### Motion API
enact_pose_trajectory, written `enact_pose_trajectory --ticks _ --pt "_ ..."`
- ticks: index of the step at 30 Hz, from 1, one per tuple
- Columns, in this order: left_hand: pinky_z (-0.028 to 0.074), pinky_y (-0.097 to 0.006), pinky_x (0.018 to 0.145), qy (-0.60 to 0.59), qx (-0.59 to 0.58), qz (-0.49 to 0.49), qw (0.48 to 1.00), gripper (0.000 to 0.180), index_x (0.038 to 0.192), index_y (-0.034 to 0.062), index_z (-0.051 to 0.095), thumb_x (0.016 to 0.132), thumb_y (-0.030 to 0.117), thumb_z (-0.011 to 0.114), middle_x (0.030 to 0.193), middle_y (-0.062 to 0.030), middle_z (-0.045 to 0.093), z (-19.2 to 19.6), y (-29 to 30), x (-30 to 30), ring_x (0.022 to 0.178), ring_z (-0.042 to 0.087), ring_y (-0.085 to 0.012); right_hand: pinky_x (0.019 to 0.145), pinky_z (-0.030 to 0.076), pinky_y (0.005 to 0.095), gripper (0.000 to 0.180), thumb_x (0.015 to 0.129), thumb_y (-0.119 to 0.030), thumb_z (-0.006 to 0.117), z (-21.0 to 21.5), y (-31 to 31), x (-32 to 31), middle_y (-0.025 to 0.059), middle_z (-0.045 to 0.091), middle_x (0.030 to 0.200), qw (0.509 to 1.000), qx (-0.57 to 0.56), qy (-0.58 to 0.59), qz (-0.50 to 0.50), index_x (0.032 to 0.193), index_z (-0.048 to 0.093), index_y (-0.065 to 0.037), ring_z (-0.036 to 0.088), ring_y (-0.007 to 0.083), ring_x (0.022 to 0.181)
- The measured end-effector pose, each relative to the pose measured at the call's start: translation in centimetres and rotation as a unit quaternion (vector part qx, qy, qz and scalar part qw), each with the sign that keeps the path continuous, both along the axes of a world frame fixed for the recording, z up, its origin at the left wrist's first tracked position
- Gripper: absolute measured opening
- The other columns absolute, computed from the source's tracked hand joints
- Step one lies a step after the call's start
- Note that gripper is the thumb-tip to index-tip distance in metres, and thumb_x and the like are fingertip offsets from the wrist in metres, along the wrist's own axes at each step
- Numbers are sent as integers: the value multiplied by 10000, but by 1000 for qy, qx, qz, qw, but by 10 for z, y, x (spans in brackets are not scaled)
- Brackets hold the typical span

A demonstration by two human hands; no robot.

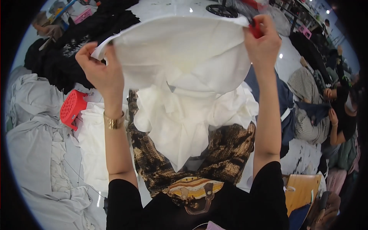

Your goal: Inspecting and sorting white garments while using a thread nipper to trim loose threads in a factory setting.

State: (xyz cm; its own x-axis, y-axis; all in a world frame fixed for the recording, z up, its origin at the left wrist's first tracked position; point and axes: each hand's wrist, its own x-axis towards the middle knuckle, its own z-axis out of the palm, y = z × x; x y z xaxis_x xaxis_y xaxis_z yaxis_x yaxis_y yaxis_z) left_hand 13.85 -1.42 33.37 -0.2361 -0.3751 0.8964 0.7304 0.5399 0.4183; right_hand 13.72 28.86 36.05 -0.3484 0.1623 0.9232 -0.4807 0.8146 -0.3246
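Note:
A white garment (184, 57) is stretched between my two raised hands, its hemmed edge uppermost. Its lower part bunches in folds over my lap. My left hand (101, 69) pinches the left end of that edge. At the opposite end, my right hand (263, 42) is closed on the cloth and also holds a small red-handled tool (255, 29) with a dark tip, whose kind I cannot make out. The patterned brown and black cloth (153, 165) on my legs shows below the garment.
Grey cloth (32, 130), white cloth (94, 153) and a red plastic stool (73, 109) are at left. Black cloth (76, 50) lies farther back. Navy cloth (285, 99) lies at right, near another person (341, 115) handling dark cloth. A wooden board (303, 191) is at lower right.

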Motion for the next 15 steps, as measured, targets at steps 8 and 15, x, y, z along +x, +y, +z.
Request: enact_pose_trajectory --ticks 8,15 --pt "419 -287 581 -138 -171 223 950 284 876 137 626 633 5 563 679 -37 481 49 -66 -19 595 469 -191 604 469 405 263 709 -133 625 61 27 1 59 630 780 956 228 -65 -171 946 512 -149 613 294 710" --pt "238 -127 454 -391 1 -89 916 235 1011 132 648 837 92 494 750 65 597 86 -168 28 568 411 37 345 274 164 241 762 -60 586 94 20 -19 -9 560 691 893 -98 -365 245 1003 564 -57 439 32 406"
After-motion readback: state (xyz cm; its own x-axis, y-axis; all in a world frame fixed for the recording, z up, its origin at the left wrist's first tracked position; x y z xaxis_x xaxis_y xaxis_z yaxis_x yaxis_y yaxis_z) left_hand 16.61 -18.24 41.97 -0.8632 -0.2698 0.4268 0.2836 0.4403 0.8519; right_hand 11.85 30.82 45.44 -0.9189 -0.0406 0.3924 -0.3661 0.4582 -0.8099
